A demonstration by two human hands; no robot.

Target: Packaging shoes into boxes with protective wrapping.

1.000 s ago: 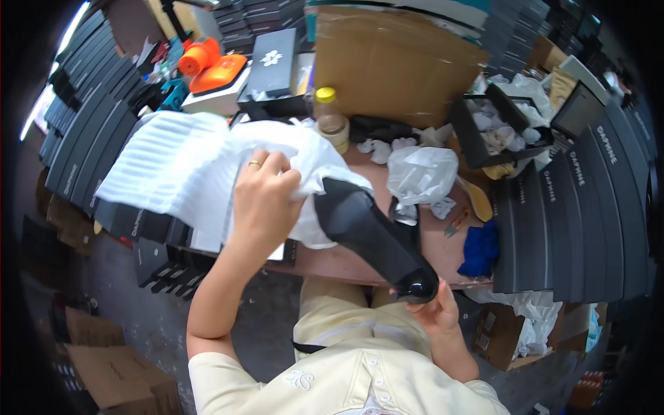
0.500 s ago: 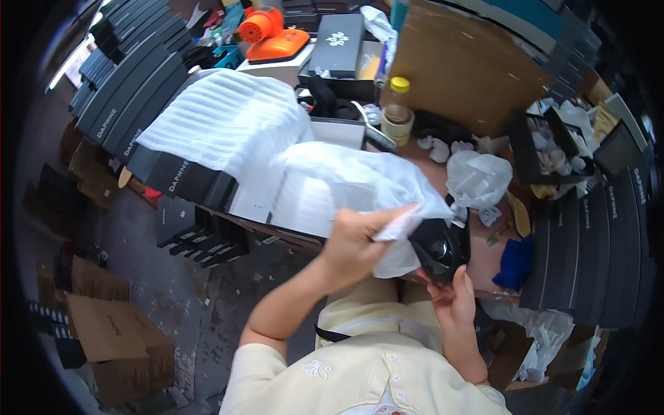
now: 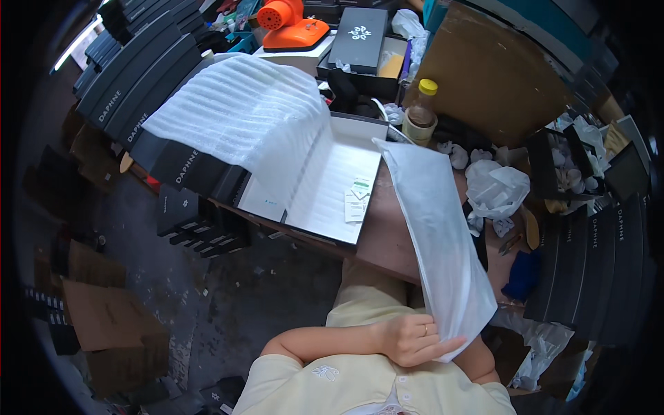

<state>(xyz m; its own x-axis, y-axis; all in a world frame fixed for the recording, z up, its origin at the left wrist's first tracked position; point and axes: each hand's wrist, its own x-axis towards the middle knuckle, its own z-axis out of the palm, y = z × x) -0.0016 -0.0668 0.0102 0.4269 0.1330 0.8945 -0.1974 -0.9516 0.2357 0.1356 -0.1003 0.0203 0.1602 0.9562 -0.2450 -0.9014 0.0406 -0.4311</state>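
My left hand [image 3: 413, 339] is closed on the edge of a long white translucent plastic bag [image 3: 443, 228], close to my chest. The bag stretches from there up across the table's front edge toward the open shoe box [image 3: 366, 232]. Of my right arm [image 3: 477, 356] only the forearm shows; the bag covers the hand, so its fingers are hidden. No shoe shows clearly. Inside the open box lie small paper cards [image 3: 356, 200] on white lining. A white foam sheet [image 3: 242, 111] drapes over its left side and the dark boxes beside it.
Dark shoe boxes [image 3: 124, 97] are stacked at the left and more boxes [image 3: 588, 263] stand at the right. Behind are an orange blower [image 3: 294, 31], a yellow-capped bottle [image 3: 422, 100] and tape rolls. A crumpled white bag [image 3: 494, 190] and blue cloth [image 3: 522, 277] lie on the right.
My left hand has drawn back toward my chest with the bag, which now hangs lengthwise and uncovers the box's cards. The glossy black shoe in my right hand has gone from sight.
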